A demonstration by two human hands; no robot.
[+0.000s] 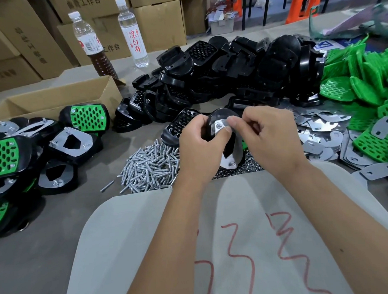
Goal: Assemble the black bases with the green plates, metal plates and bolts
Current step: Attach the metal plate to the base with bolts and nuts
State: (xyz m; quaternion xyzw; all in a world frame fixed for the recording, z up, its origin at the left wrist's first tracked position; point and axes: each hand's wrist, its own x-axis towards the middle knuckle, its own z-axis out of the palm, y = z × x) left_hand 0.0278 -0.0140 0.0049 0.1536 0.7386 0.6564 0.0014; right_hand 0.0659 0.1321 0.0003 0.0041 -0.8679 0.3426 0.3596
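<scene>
Left hand (197, 144) grips the black base (220, 118) upright at centre, steadying it so the right hand (264, 134) can pinch a nut (220, 125) onto its metal plate (233, 158). Loose bolts (149, 167) lie at eight o'clock, within reach.

black base (218, 116) upright, metal plate (234, 153) attached

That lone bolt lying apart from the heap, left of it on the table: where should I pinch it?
Pinch the lone bolt across its shank near the middle, coming from above. It lies flat on the table, apart from the bolt heap, with room on both sides for fingertips.
</scene>
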